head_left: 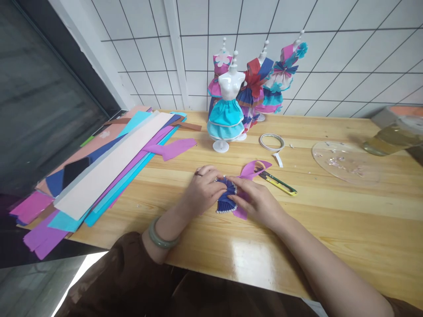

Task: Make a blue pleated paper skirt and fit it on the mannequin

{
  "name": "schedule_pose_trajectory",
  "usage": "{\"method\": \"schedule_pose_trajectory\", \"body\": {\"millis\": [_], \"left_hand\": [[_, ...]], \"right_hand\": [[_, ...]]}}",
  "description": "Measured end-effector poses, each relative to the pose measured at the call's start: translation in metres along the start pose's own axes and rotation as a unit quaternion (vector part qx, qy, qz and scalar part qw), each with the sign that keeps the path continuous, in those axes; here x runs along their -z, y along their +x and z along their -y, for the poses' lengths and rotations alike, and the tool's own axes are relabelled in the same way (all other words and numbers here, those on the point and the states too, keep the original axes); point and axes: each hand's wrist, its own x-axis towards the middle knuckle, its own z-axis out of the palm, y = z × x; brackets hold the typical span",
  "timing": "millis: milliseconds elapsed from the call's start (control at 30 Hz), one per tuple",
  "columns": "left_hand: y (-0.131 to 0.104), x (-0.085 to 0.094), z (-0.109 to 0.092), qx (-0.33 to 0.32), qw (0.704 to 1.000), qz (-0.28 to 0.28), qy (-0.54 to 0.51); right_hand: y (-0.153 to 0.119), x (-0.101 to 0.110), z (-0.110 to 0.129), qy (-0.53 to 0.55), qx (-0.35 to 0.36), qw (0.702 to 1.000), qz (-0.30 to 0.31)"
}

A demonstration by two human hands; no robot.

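two hands (209,188), four mannequins (232,83), one cutter (278,182), one tape roll (272,150), one bracelet (158,239)

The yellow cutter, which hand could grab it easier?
Probably the right hand: it is nearer the cutter. The left hand is farther off, across the blue pleated piece. Both hands touch that piece.

Both hands meet near the centre of the frame, fingertips close: left hand (206,189) with back up, fingers curled and thumb pointing right; right hand (259,200) reaching leftward, index finger above thumb, both pinching, I'd note. Left forearm (170,226) slants up from lower left, right forearm (317,259), bare, from lower right.
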Motion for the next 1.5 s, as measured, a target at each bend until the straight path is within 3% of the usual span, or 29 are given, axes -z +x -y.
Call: {"method": "schedule_pose_trajectory", "body": {"millis": [200, 433, 667, 767, 900, 967, 1133, 1333, 1500], "left_hand": [[0.0, -0.002, 0.0, -0.007, 1.0, 0.003, 0.006], [0.0, 0.0, 0.004, 0.001, 0.999, -0.028, -0.016], [0.001, 0.005, 0.005, 0.098, 0.992, -0.031, -0.071], [0.001, 0.005, 0.004, 0.175, 0.968, 0.008, -0.18], [0.002, 0.003, 0.0, 0.273, 0.89, 0.032, -0.365], [0.003, 0.003, -0.002, 0.298, 0.87, 0.027, -0.392], [0.004, 0.004, -0.003, 0.309, 0.883, -0.002, -0.353], [0.003, 0.006, 0.0, 0.275, 0.906, -0.015, -0.321], [0.003, 0.007, 0.0, 0.26, 0.913, -0.014, -0.314]], "right_hand": [[0.0, -0.002, -0.005, -0.013, 0.036, 0.999, -0.023], [0.0, -0.002, -0.008, 0.009, 0.021, 0.996, -0.089], [0.001, 0.002, -0.01, 0.017, 0.023, 0.993, -0.114], [0.001, 0.003, -0.01, 0.026, 0.023, 0.993, -0.11], [0.001, 0.004, -0.011, 0.032, 0.015, 0.994, -0.107], [0.001, 0.004, -0.01, 0.034, 0.007, 0.993, -0.109], [0.002, 0.003, -0.008, 0.065, -0.036, 0.989, -0.128], [0.003, 0.004, -0.001, 0.119, -0.126, 0.974, -0.145], [0.004, 0.005, 0.0, 0.172, -0.162, 0.959, -0.157]]}}
